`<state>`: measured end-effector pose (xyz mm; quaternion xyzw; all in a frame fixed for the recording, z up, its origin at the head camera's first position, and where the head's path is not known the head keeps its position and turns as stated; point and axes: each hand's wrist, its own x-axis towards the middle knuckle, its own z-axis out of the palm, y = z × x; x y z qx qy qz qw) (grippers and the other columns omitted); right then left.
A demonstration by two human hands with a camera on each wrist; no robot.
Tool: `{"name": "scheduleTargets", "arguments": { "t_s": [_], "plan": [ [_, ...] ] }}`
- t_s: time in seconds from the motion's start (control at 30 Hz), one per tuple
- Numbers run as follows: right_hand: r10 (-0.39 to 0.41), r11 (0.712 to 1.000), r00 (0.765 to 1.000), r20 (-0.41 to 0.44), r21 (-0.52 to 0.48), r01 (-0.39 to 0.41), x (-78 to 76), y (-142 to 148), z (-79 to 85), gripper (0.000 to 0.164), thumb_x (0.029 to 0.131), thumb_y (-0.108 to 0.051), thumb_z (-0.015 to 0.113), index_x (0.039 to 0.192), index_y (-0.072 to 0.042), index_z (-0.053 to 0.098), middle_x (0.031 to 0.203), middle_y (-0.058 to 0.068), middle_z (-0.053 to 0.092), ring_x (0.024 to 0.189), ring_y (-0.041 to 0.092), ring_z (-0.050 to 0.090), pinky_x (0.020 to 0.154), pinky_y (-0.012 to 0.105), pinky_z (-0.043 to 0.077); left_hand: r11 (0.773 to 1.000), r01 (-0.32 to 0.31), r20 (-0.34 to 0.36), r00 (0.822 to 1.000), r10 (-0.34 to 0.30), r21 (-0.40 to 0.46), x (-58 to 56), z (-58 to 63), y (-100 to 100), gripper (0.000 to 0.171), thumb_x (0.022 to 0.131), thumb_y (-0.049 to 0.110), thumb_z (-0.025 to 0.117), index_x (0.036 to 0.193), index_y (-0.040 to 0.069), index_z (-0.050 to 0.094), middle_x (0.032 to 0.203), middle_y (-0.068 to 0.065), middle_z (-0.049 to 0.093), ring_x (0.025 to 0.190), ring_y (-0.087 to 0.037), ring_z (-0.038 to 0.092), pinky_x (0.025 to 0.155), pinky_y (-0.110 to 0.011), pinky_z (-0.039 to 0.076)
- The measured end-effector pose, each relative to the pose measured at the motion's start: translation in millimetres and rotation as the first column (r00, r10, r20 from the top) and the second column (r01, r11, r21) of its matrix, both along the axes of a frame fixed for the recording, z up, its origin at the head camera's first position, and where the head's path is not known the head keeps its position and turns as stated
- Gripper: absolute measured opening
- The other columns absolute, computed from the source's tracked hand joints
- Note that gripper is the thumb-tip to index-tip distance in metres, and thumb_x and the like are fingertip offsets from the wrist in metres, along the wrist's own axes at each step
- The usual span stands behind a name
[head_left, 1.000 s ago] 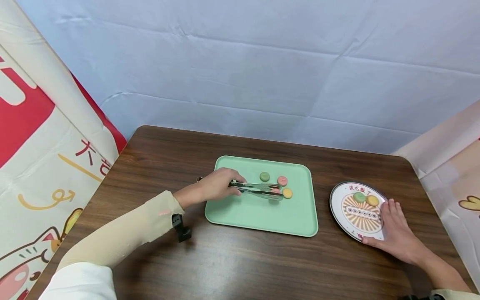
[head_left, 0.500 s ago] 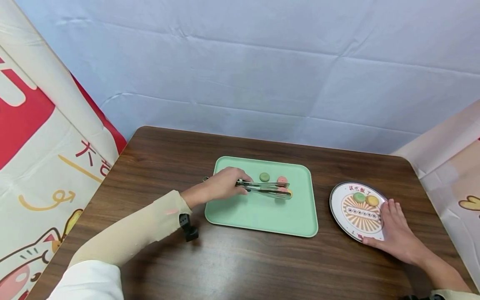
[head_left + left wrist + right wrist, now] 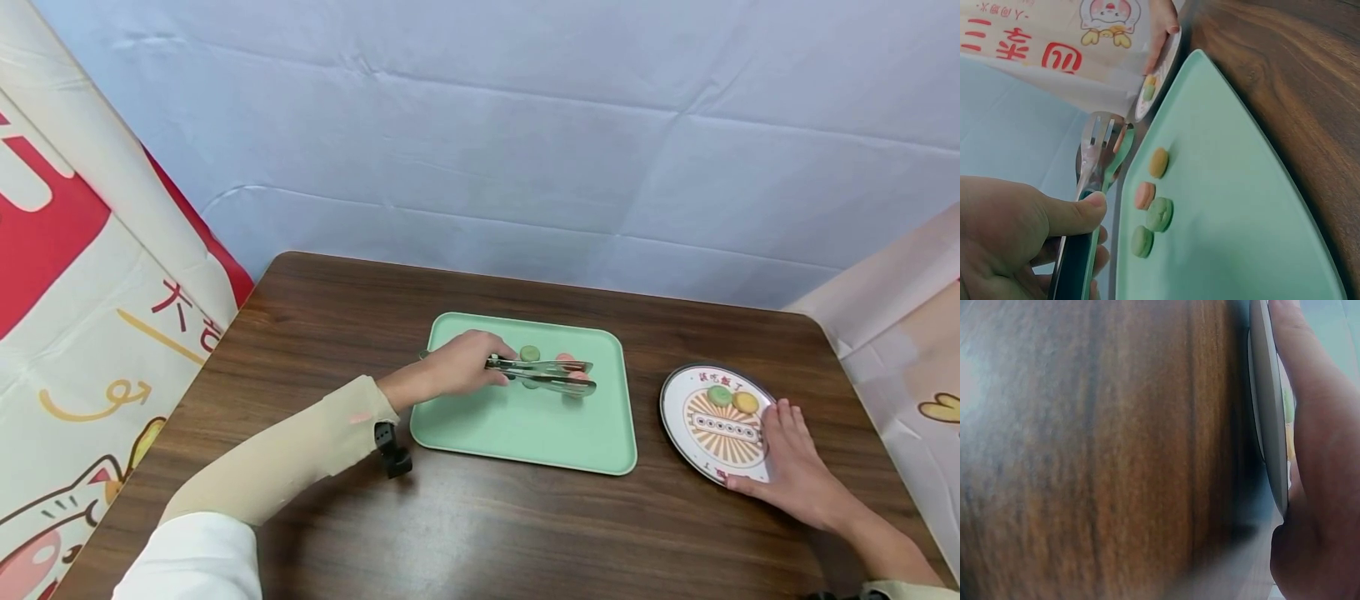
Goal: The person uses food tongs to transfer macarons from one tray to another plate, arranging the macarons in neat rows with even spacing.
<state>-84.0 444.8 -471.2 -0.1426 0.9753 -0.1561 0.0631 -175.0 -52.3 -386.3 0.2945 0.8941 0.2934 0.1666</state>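
Observation:
My left hand (image 3: pixel 468 362) grips metal serving tongs (image 3: pixel 1092 150) above the green tray (image 3: pixel 517 433). Between the tongs' ends sits a pink macaron (image 3: pixel 579 378), lifted clear of the tray in the left wrist view. Below lie a yellow macaron (image 3: pixel 1159 162), another pink macaron (image 3: pixel 1144 195) and two green macarons (image 3: pixel 1159 214); the tongs hide the yellow one in the head view. At the right, my right hand (image 3: pixel 795 467) rests on the rim of a round printed plate (image 3: pixel 678 421), fingers straight, thumb over its near edge. That plate bears a green macaron (image 3: pixel 719 395) and a yellow one.
The dark wooden table (image 3: pixel 480 533) runs beneath everything, with a strip of it between tray and plate. A pale cloth backdrop (image 3: pixel 480 150) hangs behind the far edge. Printed cloths (image 3: pixel 75 400) flank the table on both sides.
My left hand has moved to the right over the tray, carrying the tongs and the pink macaron between their ends. The right hand and plate stay where they were.

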Motion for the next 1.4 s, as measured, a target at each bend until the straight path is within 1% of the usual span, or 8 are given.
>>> {"name": "scheduleTargets", "arguments": {
  "t_s": [0.13,0.37,0.6,0.73,0.87,1.07,1.2,1.4],
  "plan": [
    [0.004,1.0,1.0,-0.005,0.003,-0.004,-0.3,0.5,-0.9,0.131,0.082,-0.045,0.082,0.148,0.025,-0.007,0.153,0.048,-0.016,0.146,0.049,-0.027,0.116,0.04,-0.026,1.0,-0.002,0.0,1.0,0.002,-0.014,-1.4,0.6,3.6,0.039,0.097,0.015,0.072,0.135,0.007,0.066,0.136,-0.007,0.065,0.131,-0.023,0.057,0.104,-0.038,0.049],
    [-0.004,1.0,1.0,0.001,0.004,0.004,-0.3,1.0,-1.4,0.131,0.082,-0.045,0.082,0.148,0.025,-0.007,0.153,0.048,-0.017,0.145,0.049,-0.028,0.115,0.04,-0.026,1.0,0.013,-0.014,1.0,-0.013,-0.009,-5.2,1.4,10.8,0.04,0.097,0.015,0.072,0.135,0.004,0.066,0.136,-0.009,0.065,0.131,-0.024,0.057,0.105,-0.039,0.048],
    [-0.007,1.0,1.0,0.012,0.011,0.007,-1.1,1.5,-1.8,0.132,0.083,-0.045,0.082,0.148,0.025,-0.009,0.153,0.047,-0.018,0.145,0.049,-0.028,0.115,0.04,-0.027,1.0,0.021,-0.023,1.0,-0.021,-0.02,-8.8,3.3,19.8,0.039,0.097,0.017,0.073,0.135,0.008,0.067,0.136,-0.007,0.065,0.131,-0.023,0.057,0.104,-0.037,0.048],
    [-0.003,1.0,1.0,0.018,0.014,0.003,-2.1,2.7,-2.5,0.133,0.083,-0.046,0.081,0.148,0.025,-0.01,0.153,0.046,-0.02,0.145,0.049,-0.029,0.114,0.039,-0.028,1.0,0.023,-0.022,0.999,-0.024,-0.021,-10.7,3.7,26.1,0.039,0.097,0.018,0.073,0.134,0.009,0.067,0.136,-0.006,0.065,0.132,-0.022,0.056,0.106,-0.036,0.047],
    [0.005,1.0,1.0,0.006,0.004,-0.005,-1.9,3.6,-3.8,0.132,0.083,-0.046,0.081,0.149,0.024,-0.01,0.153,0.046,-0.02,0.145,0.047,-0.03,0.114,0.037,-0.028,1.0,0.004,-0.004,1.0,-0.004,-0.019,-12.8,4.6,32.4,0.039,0.097,0.018,0.073,0.135,0.009,0.067,0.137,-0.004,0.065,0.133,-0.022,0.055,0.107,-0.035,0.046],
    [0.005,1.0,1.0,0.008,0.011,-0.005,-2.3,3.4,-2.5,0.133,0.083,-0.046,0.081,0.148,0.024,-0.011,0.153,0.046,-0.02,0.145,0.048,-0.03,0.114,0.038,-0.028,1.0,-0.006,0.019,1.0,0.007,-0.028,-15.9,3.7,41.3,0.04,0.098,0.019,0.072,0.137,0.01,0.066,0.139,-0.003,0.064,0.135,-0.02,0.053,0.108,-0.034,0.045],
    [0.003,1.0,1.0,0.003,0.015,-0.003,-1.6,1.9,-1.0,0.132,0.083,-0.046,0.081,0.148,0.025,-0.009,0.153,0.047,-0.018,0.145,0.049,-0.028,0.115,0.039,-0.027,1.0,0.002,0.009,1.0,-0.001,-0.029,-17.0,3.2,46.9,0.04,0.099,0.019,0.071,0.137,0.011,0.065,0.14,-0.003,0.063,0.136,-0.02,0.052,0.107,-0.033,0.046],
    [-0.005,1.0,1.0,0.007,0.009,0.005,-1.0,0.4,-0.6,0.132,0.083,-0.046,0.081,0.148,0.025,-0.009,0.152,0.048,-0.017,0.145,0.051,-0.027,0.115,0.041,-0.027,0.999,0.022,-0.017,1.0,-0.022,-0.03,-17.6,5.7,58.9,0.039,0.099,0.018,0.07,0.137,0.01,0.066,0.139,-0.003,0.063,0.135,-0.019,0.053,0.105,-0.031,0.047]
  ]
}}
